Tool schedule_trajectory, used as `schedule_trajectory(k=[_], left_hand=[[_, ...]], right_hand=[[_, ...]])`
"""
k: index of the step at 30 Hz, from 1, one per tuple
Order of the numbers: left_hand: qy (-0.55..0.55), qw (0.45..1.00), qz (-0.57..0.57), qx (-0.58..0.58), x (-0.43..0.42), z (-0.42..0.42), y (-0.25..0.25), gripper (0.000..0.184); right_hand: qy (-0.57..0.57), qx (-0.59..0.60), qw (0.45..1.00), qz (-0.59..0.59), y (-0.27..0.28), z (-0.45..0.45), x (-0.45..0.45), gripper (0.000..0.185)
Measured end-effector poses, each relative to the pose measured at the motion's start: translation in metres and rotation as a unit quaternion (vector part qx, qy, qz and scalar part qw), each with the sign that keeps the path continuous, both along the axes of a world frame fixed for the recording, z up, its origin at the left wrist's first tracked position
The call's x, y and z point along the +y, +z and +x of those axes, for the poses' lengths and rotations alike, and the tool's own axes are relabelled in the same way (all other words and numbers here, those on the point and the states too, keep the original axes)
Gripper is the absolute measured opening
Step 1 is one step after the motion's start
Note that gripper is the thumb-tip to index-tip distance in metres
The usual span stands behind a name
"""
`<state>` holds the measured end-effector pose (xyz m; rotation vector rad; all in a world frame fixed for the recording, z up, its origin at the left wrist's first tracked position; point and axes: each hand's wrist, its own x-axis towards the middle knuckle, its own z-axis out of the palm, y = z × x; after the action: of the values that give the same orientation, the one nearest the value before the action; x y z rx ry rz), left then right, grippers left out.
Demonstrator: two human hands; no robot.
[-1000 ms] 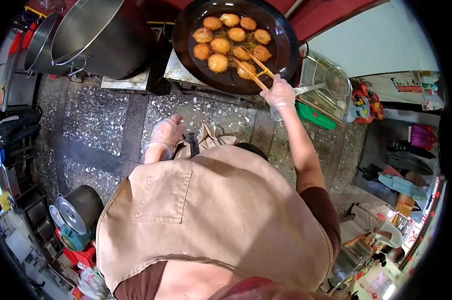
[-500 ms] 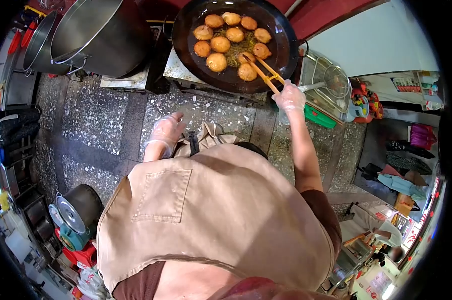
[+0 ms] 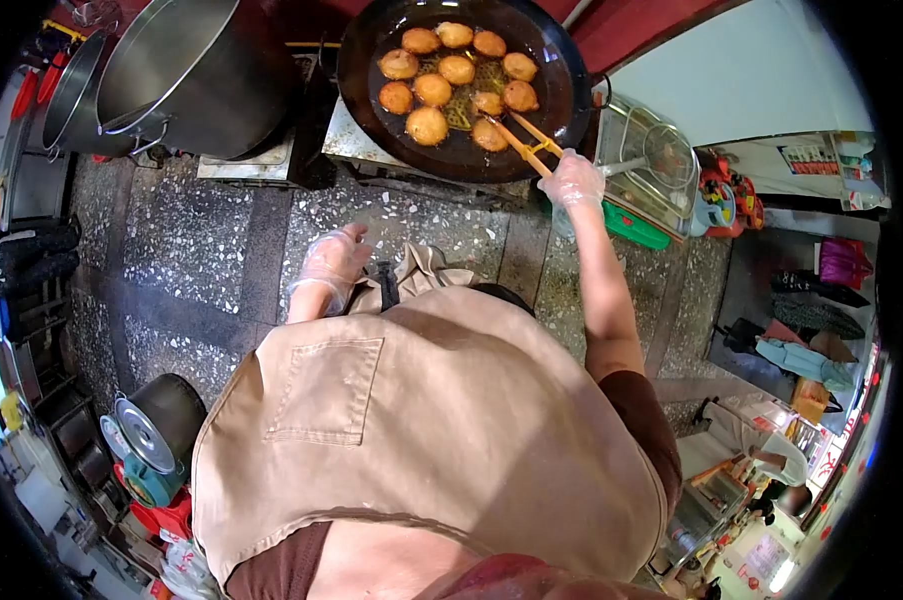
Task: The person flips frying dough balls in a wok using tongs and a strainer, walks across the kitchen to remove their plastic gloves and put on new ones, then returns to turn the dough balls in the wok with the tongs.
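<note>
My right hand (image 3: pixel 574 180), in a clear plastic glove, is closed around a pair of wooden tongs (image 3: pixel 537 150) with yellow fittings. The tongs' tips are apart and reach into the black wok (image 3: pixel 371 125), beside a small fried ball (image 3: pixel 487 103) and just above a larger fried ball (image 3: pixel 490 135). Several more golden-brown balls, among them one fried ball (image 3: pixel 427 126) at the lower left, sit in the bubbling oil. My left hand (image 3: pixel 333 262), also gloved, hangs in front of the apron (image 3: pixel 421 390) with loosely bent fingers and nothing in it.
Left of the wok stands a large metal pot (image 3: pixel 191 80). To its right, a wire skimmer (image 3: pixel 661 160) rests over a tray, with a green container (image 3: pixel 636 228) below. A lidded pot (image 3: pixel 166 415) stands at lower left. A person (image 3: pixel 786 500) is at far lower right.
The small ball by the tongs' tips has shifted slightly away from me. My right hand has moved only a little, while the view drifted slightly. My left hand stays in place.
</note>
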<state>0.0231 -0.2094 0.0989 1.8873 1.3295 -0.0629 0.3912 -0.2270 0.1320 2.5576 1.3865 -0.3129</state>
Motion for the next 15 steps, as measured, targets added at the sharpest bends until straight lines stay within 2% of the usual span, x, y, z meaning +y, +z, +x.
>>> schedule_trajectory(k=[15], left_hand=[[0.006, 1.0, 0.014, -0.011, -0.005, -0.007, -0.008, 0.042]], right_hand=[[-0.012, -0.002, 1.0, -0.012, 0.005, -0.006, 0.012, 0.044]])
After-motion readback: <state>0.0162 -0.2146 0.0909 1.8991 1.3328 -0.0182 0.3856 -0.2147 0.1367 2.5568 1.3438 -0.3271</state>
